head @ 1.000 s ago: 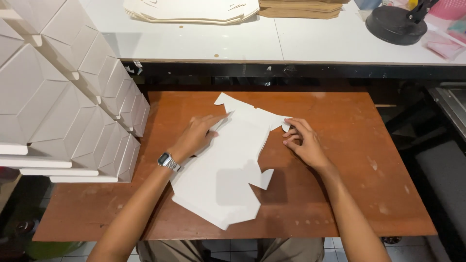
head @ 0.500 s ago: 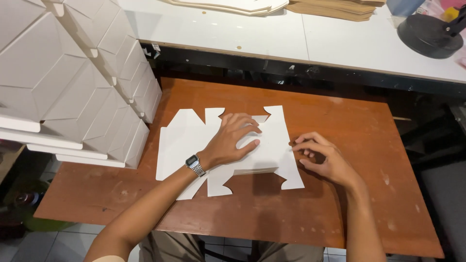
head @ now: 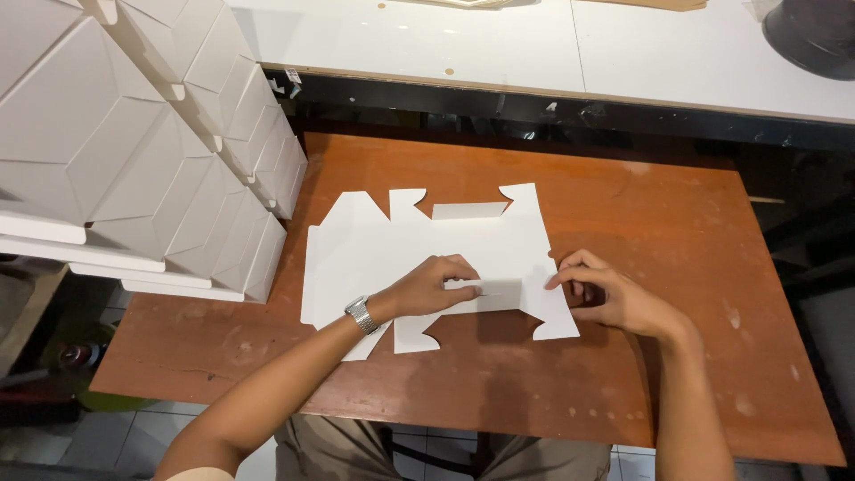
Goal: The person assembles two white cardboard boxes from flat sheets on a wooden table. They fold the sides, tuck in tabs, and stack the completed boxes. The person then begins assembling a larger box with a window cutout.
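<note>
**Flat white box blank pinned under two hands on a brown worktop**

At the far left, a leaning stack of folded white cardboard boxes point(head: 134, 169) overhangs the left edge of the scuffed reddish-brown wooden worktop point(head: 677, 232), its lower boxes just beside the sheet. Next comes the flat white die-cut cardboard sheet point(head: 383, 249), lying left of the middle, its notched tabs pointing to the far and near edges. The left hand point(head: 432, 287), with a silver metal wristwatch point(head: 361, 314) on its wrist, lies on the sheet with fingers curled over a raised flap near the sheet's near edge. The right hand point(head: 614, 298) rests at the sheet's right edge, fingertips pressing the cardboard, fingers bent but closed on nothing I can make out. The two hands are apart. Right of the sheet the worktop is bare wood to its right edge. Beyond the far edge runs a white table point(head: 499, 44), with a dark round object point(head: 815, 31) at its right corner.
</note>
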